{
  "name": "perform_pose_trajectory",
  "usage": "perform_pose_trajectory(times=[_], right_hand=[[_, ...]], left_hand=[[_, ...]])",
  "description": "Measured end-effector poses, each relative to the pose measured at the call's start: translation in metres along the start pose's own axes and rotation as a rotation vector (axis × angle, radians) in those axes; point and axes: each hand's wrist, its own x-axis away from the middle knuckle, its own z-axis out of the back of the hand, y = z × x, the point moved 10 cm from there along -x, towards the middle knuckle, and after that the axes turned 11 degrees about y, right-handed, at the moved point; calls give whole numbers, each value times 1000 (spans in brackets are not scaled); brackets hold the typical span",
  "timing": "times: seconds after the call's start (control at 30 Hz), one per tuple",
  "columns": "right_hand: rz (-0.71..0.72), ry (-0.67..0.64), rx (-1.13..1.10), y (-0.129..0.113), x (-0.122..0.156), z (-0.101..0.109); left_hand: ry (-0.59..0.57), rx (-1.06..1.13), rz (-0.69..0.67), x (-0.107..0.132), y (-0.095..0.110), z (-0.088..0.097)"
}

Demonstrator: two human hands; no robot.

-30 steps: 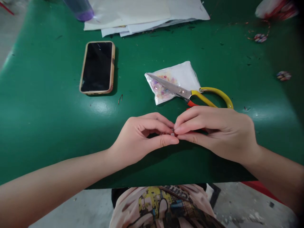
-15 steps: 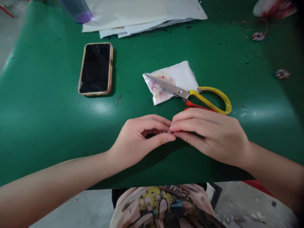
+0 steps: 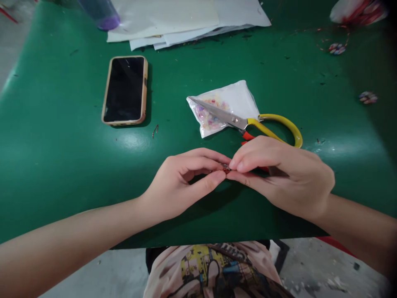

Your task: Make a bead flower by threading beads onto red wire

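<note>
A: Hands?
B: Left hand (image 3: 182, 182) and right hand (image 3: 279, 174) are both low over the table (image 3: 77, 165), near its front edge; their fingertips meet in the middle.
A: Holding what?
B: A red bit (image 3: 226, 167); left thumb and forefinger pinch it from one side, right thumb and forefinger from the other; the other fingers are curled; it's too small to say what it is.
A: Resting on the table?
B: Cannot tell; it sits between the fingertips, right at the green top.
A: Around it?
B: Scissors (image 3: 235, 120) just behind the right hand, blades closed and lying across a bag (image 3: 238, 97) of coloured beads; phone (image 3: 125, 90) face up, well to the left; papers (image 3: 186, 18) at the far edge, bottle (image 3: 99, 10) beside them; small hook (image 3: 155, 130) between phone and bag; bead cluster (image 3: 337, 48) far right.
</note>
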Motion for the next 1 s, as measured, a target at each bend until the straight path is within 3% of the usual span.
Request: perform_pose_trajectory(times=[0.33,0.77,1.0], right_hand=[[75,71,-26,-12,0,6],[84,-84,-1,-11,-2,-9],[96,-96,24,-12,-2,-8]], left_hand=[[-17,8,18,-2,0,0],[-23,-45,3,0,-1,1],[-20,-103,-12,0,-1,1]])
